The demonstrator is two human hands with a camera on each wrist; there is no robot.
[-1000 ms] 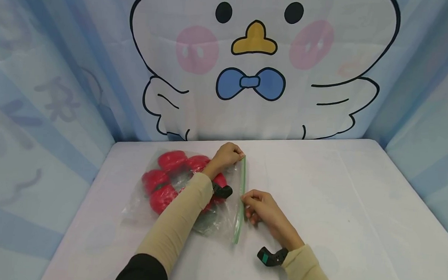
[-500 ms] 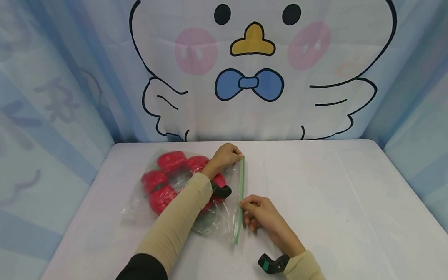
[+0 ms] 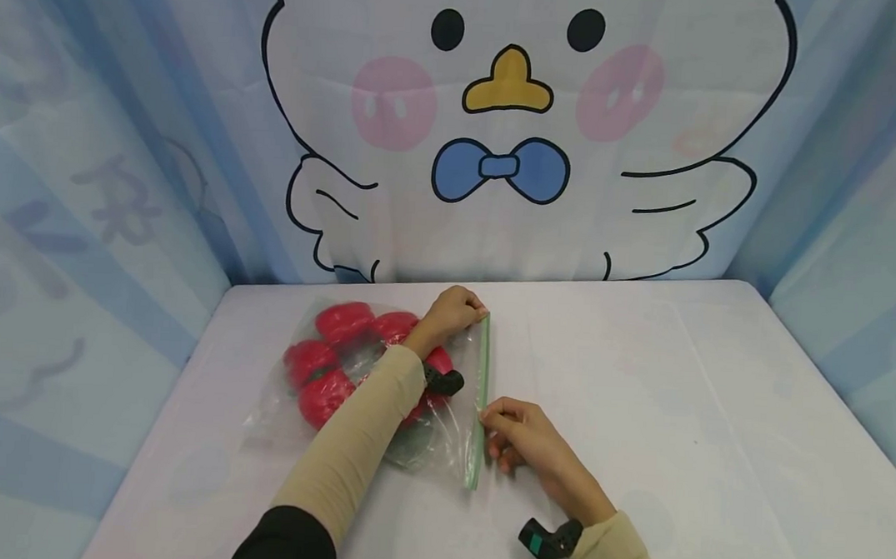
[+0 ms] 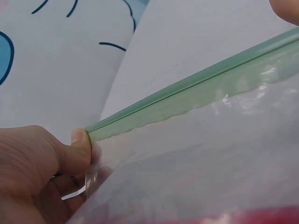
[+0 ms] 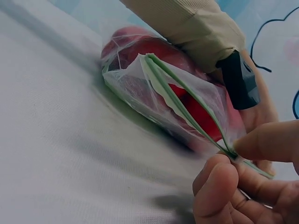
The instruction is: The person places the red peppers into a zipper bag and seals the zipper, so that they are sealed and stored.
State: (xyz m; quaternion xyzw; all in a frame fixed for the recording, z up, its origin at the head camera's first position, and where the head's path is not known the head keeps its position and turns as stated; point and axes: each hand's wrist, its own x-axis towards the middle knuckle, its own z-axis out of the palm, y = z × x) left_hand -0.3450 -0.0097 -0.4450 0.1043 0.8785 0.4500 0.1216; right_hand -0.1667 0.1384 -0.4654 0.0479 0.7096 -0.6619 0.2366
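A clear zip bag (image 3: 440, 458) with a green zip strip (image 3: 485, 356) lies on the table, holding several rounded red things (image 3: 326, 396) of shiny look. At the strip's far corner, my left hand (image 3: 452, 311) pinches the bag between thumb and fingers; its forearm crosses over the bag and hides part of it. My right hand (image 3: 524, 437) pinches the strip nearer to me, below its middle. In the right wrist view the two green edges (image 5: 180, 100) gape apart on the near side and meet at the right thumb (image 5: 266, 144). Taut and straight, the strip (image 4: 187, 84) runs from the left thumb.
The white table (image 3: 675, 406) stretches away to the right of the bag. Behind it hangs a curtain (image 3: 495, 231) with a cartoon figure. Black wrist cameras (image 3: 545, 538) sit on both wrists.
My right hand has slid a short way down the green strip toward me, still pinching it. The left hand stays at the far corner.
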